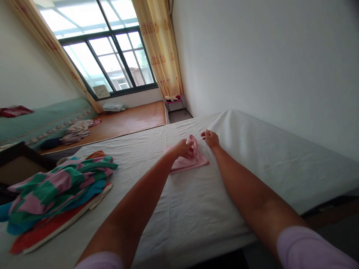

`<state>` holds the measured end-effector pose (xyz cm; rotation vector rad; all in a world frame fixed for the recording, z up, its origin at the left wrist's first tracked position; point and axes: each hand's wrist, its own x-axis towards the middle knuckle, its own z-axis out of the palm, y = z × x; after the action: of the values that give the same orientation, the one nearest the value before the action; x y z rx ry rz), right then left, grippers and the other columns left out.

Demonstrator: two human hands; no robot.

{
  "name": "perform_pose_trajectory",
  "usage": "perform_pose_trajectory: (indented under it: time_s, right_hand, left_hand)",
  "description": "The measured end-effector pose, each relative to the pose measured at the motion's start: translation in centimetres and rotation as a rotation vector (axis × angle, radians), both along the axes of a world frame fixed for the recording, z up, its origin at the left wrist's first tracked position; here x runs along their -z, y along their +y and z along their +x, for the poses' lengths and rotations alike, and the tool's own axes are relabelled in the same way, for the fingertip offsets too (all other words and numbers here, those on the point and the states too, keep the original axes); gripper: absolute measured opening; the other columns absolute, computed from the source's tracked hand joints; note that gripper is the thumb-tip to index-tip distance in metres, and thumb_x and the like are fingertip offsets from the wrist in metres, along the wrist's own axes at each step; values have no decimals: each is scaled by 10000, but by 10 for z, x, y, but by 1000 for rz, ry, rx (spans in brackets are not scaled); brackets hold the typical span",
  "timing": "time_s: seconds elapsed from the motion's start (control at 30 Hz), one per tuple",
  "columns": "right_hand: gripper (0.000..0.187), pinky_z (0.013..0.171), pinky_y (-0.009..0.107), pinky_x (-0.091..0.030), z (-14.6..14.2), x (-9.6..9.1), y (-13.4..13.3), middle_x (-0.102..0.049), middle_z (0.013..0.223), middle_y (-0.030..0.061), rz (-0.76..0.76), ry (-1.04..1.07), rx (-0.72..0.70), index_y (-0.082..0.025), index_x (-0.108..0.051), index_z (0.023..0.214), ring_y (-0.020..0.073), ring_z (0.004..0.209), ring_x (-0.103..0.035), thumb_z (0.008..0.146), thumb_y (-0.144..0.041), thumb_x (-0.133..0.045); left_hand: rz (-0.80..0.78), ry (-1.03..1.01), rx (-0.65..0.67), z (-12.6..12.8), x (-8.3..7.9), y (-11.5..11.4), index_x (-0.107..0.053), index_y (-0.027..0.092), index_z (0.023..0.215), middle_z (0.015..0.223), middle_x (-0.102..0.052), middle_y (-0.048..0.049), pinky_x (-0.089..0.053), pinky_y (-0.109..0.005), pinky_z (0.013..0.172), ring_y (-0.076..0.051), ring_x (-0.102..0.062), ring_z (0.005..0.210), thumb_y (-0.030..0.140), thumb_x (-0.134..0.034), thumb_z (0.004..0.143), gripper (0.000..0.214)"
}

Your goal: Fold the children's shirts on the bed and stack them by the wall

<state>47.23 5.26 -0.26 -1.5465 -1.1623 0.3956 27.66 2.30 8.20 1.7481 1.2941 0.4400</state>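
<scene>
A small pink cloth lies partly folded on the white sheet, its upper edge lifted in a loop. My left hand is closed on that raised part, with the fingertips partly hidden by the fabric. Just to the right, my right hand hovers apart from the cloth. Its fingers are loosely bent and slightly spread, with nothing visible in them. Whether the cloth is a towel or a garment, I cannot tell.
At the left lies a heap with a green-and-pink checked cloth over blue and red fabric. A wall borders the right side. Beyond the sheet are a brown mat, a small stool and a window with yellow curtains.
</scene>
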Motion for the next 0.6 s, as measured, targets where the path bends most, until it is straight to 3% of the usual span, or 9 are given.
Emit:
perform_pose_trajectory:
  time_s: [0.07,0.17,0.23,0.3,0.4,0.43,0.5,0.6]
  right_hand:
    - [457,671,236,-484,0,-8,-2,-717,865,18,36,8,38,-190,-628,835,114,622,-655,968,-428,-261]
    - [479,771,270,-488,-11,-30,-9,-707,988,46,165,-46,96,-194,-616,972,144,769,-668,981,-425,-196]
    - [482,865,290,-467,-33,-43,-16,-694,1056,62,223,-163,5,-196,-611,1055,165,911,-653,987,-420,-190]
    - [483,957,295,-424,-65,-47,-26,-681,1118,69,213,-326,-224,-199,-615,1127,174,1045,-615,988,-418,-207]
    - [492,1067,299,-336,-116,-33,-40,-598,1309,56,139,-603,-664,-213,-565,1282,167,1226,-511,987,-427,-235]
    - [493,1093,320,-305,-128,-26,-43,-537,1384,53,115,-684,-751,-214,-521,1339,175,1284,-461,983,-433,-261]
    - [505,1128,369,-247,-137,-13,-46,-435,1471,48,45,-789,-802,-222,-456,1401,196,1353,-381,979,-441,-285]
    - [522,1148,443,-173,-120,-5,-40,-391,1497,67,-132,-853,-681,-219,-444,1413,234,1388,-323,977,-461,-288]
  left_hand:
    - [33,-89,-33,-13,-1,4,-440,160,1252,1048,-668,-121,-521,-246,552,-138,-675,629,508,-346,950,471]
    - [299,-49,-134,-43,3,13,-461,170,1283,1156,-649,-128,-558,-312,720,-172,-690,853,397,-270,984,421]
    - [514,126,-76,-63,18,17,-529,167,1259,1247,-619,-121,-492,-368,943,-202,-603,1115,307,-319,970,384]
    - [654,307,64,-79,39,16,-546,150,1279,1364,-541,-123,-350,-389,1100,-216,-459,1294,273,-371,946,396]
    - [729,472,213,-95,73,7,-491,131,1354,1446,-454,-131,-218,-410,1167,-228,-349,1375,287,-394,933,460]
    - [740,504,232,-98,80,4,-470,138,1376,1461,-435,-129,-195,-413,1173,-229,-324,1390,290,-396,931,476]
    - [743,547,216,-103,89,-2,-423,153,1414,1497,-385,-117,-174,-407,1176,-224,-273,1415,302,-379,936,502]
    - [701,589,138,-105,88,-7,-368,127,1444,1527,-326,-130,-187,-400,1167,-237,-224,1434,372,-323,956,547]
